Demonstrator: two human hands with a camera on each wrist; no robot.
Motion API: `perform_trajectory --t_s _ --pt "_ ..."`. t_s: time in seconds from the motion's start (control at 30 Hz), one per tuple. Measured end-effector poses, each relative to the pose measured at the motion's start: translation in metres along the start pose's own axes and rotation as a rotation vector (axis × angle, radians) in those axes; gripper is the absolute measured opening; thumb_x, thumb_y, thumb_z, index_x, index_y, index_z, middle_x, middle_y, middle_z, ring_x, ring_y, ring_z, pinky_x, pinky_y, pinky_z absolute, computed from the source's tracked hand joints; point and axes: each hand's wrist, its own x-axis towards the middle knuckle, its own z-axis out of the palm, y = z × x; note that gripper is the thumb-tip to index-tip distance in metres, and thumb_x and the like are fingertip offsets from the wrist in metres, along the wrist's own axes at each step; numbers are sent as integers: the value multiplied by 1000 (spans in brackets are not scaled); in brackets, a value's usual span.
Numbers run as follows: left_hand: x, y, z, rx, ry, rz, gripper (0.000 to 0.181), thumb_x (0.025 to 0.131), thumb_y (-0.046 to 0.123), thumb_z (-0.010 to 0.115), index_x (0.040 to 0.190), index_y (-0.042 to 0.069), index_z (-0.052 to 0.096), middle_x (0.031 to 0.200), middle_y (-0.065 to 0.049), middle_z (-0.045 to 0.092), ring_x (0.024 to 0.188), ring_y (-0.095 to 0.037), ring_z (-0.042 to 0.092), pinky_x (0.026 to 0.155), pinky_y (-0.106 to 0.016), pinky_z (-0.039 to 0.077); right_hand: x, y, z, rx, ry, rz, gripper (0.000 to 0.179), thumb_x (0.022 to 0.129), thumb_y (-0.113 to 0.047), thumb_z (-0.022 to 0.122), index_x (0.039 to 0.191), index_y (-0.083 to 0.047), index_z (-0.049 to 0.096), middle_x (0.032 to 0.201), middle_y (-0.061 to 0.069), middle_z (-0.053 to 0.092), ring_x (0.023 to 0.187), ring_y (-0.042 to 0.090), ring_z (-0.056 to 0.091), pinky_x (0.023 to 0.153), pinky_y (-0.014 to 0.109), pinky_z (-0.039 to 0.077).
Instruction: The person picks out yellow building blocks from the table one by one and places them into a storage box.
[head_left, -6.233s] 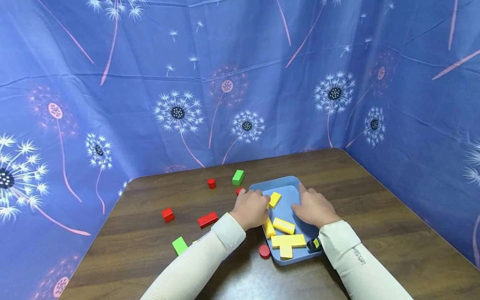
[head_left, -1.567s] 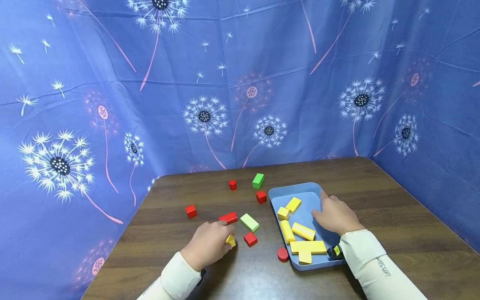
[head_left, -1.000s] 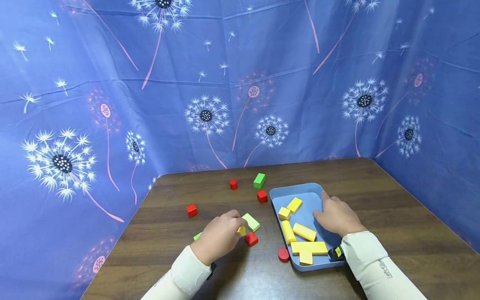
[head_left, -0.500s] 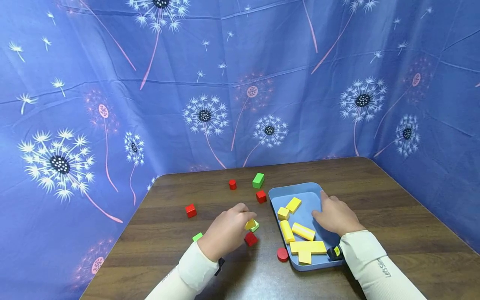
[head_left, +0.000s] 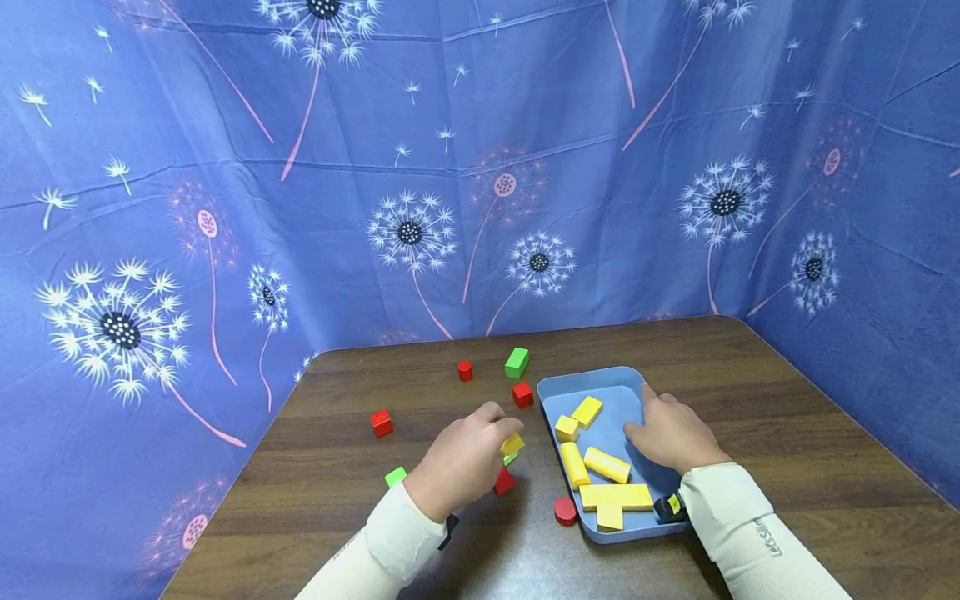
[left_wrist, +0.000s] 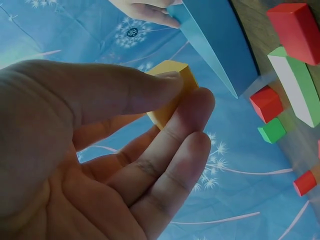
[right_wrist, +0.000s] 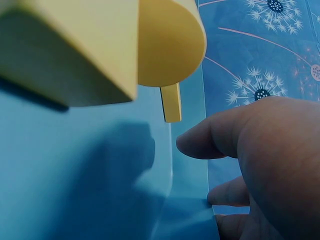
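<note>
My left hand (head_left: 465, 458) pinches a small yellow block (head_left: 513, 443) between thumb and fingers; the left wrist view shows the block (left_wrist: 172, 67) with angled faces, partly covered by the thumb. Below it on the table lie a light green block (head_left: 511, 458) and a red block (head_left: 504, 481), both partly hidden by the hand. At the right, my right hand (head_left: 671, 429) holds the blue tray (head_left: 600, 382) by its right wall, thumb inside and fingers outside. In the tray lie several yellow pieces, among them a cylinder (head_left: 607, 464) and a long block (head_left: 637, 496).
A red disc (head_left: 566, 511) lies beside the tray's near left corner. Farther back are a red cube (head_left: 522, 395), a green block (head_left: 517, 362) and a red cylinder (head_left: 465, 371). Another red cube (head_left: 382, 423) and a green block (head_left: 395, 476) lie at the left.
My left hand has lifted the yellow block from the left part of the table and carried it rightward towards the tray, slowing lately. The right hand and tray hold still over the last second.
</note>
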Motion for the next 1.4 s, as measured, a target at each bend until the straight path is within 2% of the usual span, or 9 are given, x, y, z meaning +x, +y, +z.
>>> perform_trajectory --t_s 0.27,0.5,0.63,0.97,1.4 --pt "5 3 -2 -17 -12 -9 38 87 9 79 125 13 72 107 -1 66 75 -7 62 62 -19 52 1 0 2 2 -3 -11 88 96 -35 62 158 12 22 145 41 44 124 56 56 89 67 51" --pt "10 3 -2 -21 -4 -11 38 88 8 77 126 12 72 109 -2 66 79 -8 65 68 -20 55 2 -2 4 -4 16 -12 87 96 -34 63 157 13 23 143 41 46 121 56 57 90 68 51" --pt "12 3 -2 -19 0 -11 37 89 10 76 126 13 72 106 -2 65 75 -7 62 66 -19 54 3 -2 4 -4 15 -10 87 96 -34 63 158 12 23 143 41 45 122 56 57 90 68 51" --pt "18 7 -3 -19 -6 -12 35 88 20 83 121 14 73 102 0 64 79 -7 63 72 -22 57 2 -3 4 -3 14 -3 87 96 -34 62 158 12 22 144 41 45 124 57 55 92 70 50" --pt "28 11 0 -47 66 -16 26 88 25 84 109 12 76 93 3 62 74 -6 55 67 -19 52 0 -2 1 1 6 11 87 96 -34 63 158 11 22 146 41 43 127 58 52 94 70 49"
